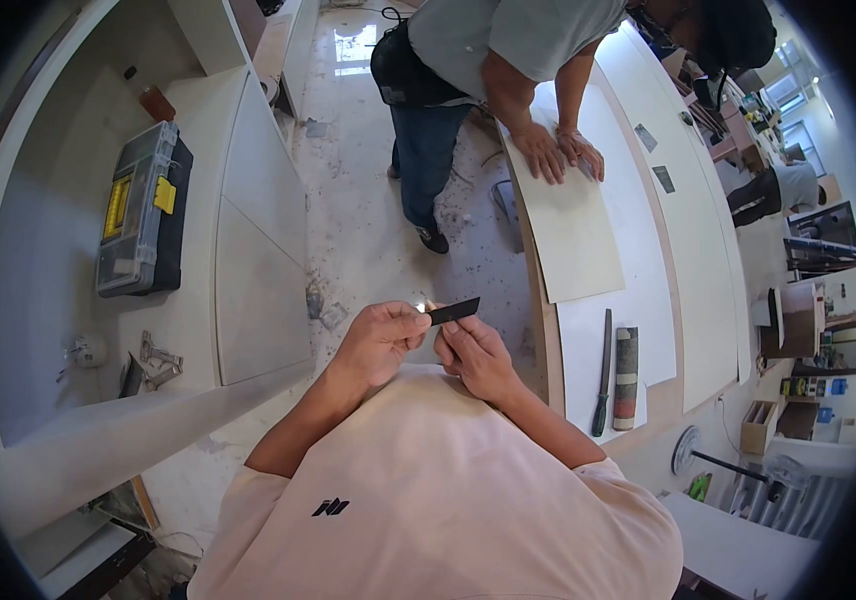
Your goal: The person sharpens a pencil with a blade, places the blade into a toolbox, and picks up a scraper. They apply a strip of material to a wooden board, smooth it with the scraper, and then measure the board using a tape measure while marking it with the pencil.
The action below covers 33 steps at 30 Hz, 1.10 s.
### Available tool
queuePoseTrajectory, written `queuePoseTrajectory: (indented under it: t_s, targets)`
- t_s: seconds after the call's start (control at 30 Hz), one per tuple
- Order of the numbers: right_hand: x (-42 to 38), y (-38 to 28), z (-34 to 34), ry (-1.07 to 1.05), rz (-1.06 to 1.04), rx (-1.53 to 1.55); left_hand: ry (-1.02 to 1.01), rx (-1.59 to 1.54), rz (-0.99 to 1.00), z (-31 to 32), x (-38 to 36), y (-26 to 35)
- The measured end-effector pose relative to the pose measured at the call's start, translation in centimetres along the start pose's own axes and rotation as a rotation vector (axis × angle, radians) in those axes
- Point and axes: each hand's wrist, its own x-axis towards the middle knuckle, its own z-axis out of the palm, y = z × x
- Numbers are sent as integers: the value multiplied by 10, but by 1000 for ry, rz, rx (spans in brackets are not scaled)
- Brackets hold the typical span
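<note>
Debris-specked floor (353, 200) below, left hand (380, 340) pinches black strip (456, 312) above the shirt (448, 480) front, left of workbench (547, 340); right hand (478, 357) half-curled at the strip's near edge, its hold unclear.

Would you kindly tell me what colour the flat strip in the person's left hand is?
The flat strip is black, as the head view shows.

It's a workshop we're looking at: scraps (331, 316) litter the grubby pale floor (348, 215), a long workbench (548, 350) carries a cream board (578, 250) and a green-handled file (605, 370), a toolbox (143, 210) sits in a white cabinet (263, 270), and another person (453, 55) leans over the bench.
</note>
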Motion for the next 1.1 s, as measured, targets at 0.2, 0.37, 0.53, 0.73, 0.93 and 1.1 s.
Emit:
queuePoseTrajectory:
  t_s: [0.2,0.37,0.53,0.73,0.93,1.1]
  targets:
    - [-2,1,0,29,-11,-50,20,-45,-7,1,0,-1]
    - [-3,3,-3,43,-5,-61,38,-13,5,2,1,-2]
    - [-6,3,-6,20,41,56,35,-4,13,4,-1,-2]
    - [-21,-8,-16,0,-26,9,155,-91,169,-31,4,16]
    - [4,-12,-9,134,66,369,188,416,288,-3,4,3]
    - [8,-16,-6,137,74,480,201,695,340,10,-2,9]
